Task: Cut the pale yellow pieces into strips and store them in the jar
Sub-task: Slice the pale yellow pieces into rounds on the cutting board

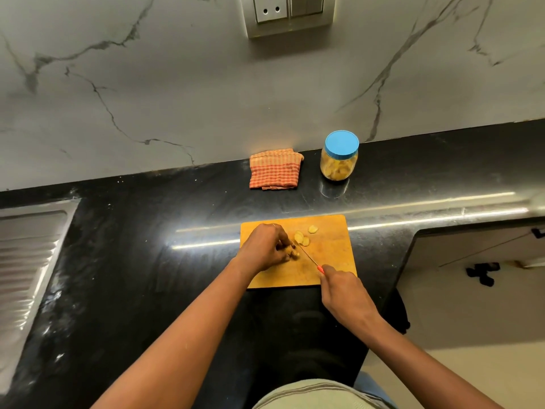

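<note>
On the black counter lies a wooden cutting board (333,255). My left hand (267,246) pinches a pale yellow piece (295,254) against the board. Its fingers are curled over it and partly hide it. My right hand (342,290) grips the red handle of a thin knife (308,255), whose blade rests beside the held piece. Three more pale yellow slices (303,237) lie just beyond the blade. A clear jar (339,163) with a blue lid on it stands behind the board and holds yellow pieces.
A folded orange checked cloth (275,169) lies left of the jar by the marble wall. A steel sink drainboard (26,261) is at the far left. The counter edge drops off at the right above a cabinet (477,261).
</note>
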### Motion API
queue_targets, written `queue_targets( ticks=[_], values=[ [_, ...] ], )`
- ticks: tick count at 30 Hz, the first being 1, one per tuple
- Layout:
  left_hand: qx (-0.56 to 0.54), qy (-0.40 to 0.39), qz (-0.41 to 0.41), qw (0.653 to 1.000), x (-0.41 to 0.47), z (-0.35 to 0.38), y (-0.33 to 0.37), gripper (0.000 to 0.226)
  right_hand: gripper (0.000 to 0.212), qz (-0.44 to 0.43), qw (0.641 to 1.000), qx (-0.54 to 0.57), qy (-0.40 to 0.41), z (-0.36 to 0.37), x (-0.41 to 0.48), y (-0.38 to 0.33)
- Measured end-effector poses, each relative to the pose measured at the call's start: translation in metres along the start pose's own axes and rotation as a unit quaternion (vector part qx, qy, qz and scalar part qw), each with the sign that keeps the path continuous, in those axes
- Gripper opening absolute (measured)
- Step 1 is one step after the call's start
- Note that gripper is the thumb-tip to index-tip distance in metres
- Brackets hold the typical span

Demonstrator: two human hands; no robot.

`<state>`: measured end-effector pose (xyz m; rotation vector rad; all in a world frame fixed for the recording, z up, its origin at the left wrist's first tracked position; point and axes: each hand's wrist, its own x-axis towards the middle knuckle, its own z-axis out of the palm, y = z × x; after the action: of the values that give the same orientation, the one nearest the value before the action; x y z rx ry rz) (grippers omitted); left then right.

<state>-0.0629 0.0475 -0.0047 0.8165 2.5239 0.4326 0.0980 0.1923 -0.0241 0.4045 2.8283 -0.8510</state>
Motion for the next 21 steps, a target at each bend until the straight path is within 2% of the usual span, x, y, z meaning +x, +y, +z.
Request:
queue_targets(
  ticks=[8, 21],
  values=[
    [0.004, 0.003, 0.019, 1.000, -0.002, 0.000, -0.002, 0.034, 0.036, -0.008, 0.999, 0.035, 0.011, 0.003, 0.004, -0.012],
    [0.011, 0.018, 0.040, 0.999, -0.004, 0.002, -0.003, 0.033, 0.037, -0.023, 1.000, 0.017, 0.001, 0.002, 0.005, -0.014]
  ],
)
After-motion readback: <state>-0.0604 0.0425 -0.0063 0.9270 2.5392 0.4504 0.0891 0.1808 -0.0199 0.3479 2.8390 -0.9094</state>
